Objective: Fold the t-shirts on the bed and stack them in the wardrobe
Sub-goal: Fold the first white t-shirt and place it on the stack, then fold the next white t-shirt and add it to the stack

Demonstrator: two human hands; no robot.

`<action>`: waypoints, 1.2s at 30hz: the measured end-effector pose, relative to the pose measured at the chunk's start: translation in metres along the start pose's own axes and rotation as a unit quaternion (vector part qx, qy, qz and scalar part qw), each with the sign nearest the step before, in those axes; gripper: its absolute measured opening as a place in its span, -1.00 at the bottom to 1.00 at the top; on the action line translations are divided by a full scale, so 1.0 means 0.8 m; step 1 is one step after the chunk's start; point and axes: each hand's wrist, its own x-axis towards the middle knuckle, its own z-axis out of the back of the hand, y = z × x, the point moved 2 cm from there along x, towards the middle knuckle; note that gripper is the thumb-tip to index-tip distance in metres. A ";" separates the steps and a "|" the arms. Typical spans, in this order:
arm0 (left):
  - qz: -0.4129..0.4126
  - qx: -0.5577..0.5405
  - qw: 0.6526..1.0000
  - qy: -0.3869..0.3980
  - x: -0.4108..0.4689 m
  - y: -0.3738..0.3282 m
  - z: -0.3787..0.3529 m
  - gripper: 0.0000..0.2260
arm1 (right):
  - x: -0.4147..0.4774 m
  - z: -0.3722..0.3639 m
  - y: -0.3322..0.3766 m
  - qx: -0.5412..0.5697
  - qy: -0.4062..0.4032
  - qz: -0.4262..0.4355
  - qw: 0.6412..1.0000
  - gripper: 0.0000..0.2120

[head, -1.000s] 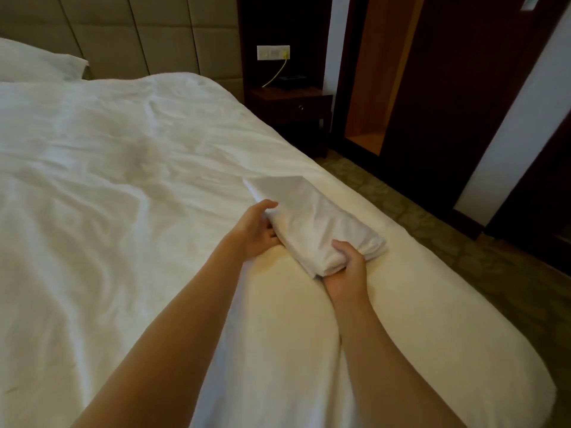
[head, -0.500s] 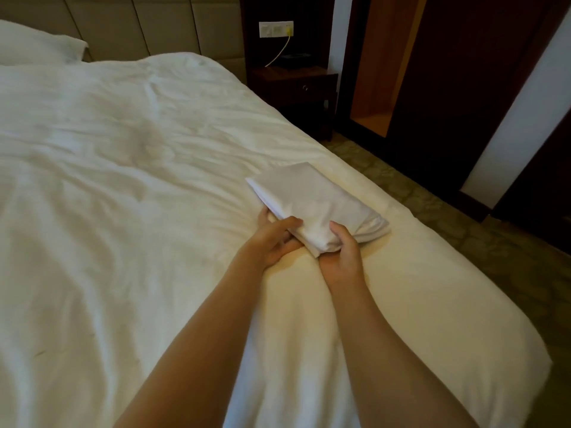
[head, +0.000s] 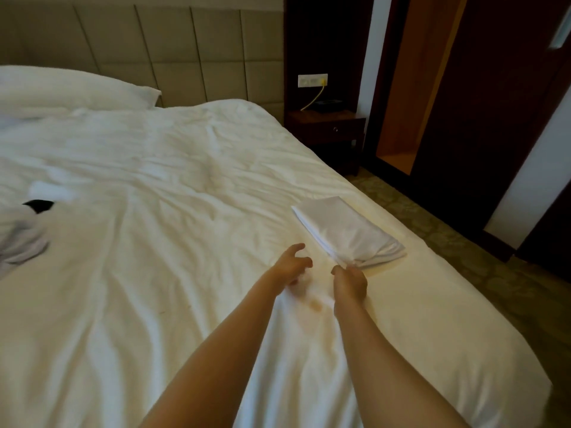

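A folded white t-shirt [head: 346, 231] lies on the white bed [head: 173, 230], near its right edge. My right hand [head: 350, 281] is at the shirt's near corner, fingers curled and pinching the bunched end. Just left of the shirt, my left hand [head: 293, 267] hovers above the sheet, apart from the shirt, with fingers loosely curled and nothing in them. A crumpled pale garment [head: 21, 242] with a black patch [head: 38, 206] lies at the bed's far left. The wardrobe [head: 404, 97] stands to the right with an open wooden compartment.
A pillow [head: 68, 88] lies against the padded headboard. A dark nightstand [head: 327, 126] stands between bed and wardrobe, with a socket and cable above it. A dark wardrobe door [head: 488, 103] and patterned carpet [head: 457, 257] run along the bed's right side.
My left hand has let go of the folded t-shirt and drawn back to its left. My right hand has slipped back to the near corner. The view has risen, showing the garment at left.
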 end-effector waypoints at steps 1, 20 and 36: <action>-0.013 0.044 0.999 -0.010 -0.010 -0.007 0.011 -0.48 | -0.011 -0.003 0.008 -0.016 0.017 0.003 1.000 -0.55; 0.005 0.386 0.904 -0.182 -0.183 -0.046 0.214 -0.43 | -0.203 -0.089 0.110 -0.535 0.194 0.372 0.733 -0.43; 0.136 0.612 0.717 -0.306 -0.322 0.029 0.391 -0.49 | -0.359 -0.215 0.079 -0.601 0.308 0.452 0.583 -0.44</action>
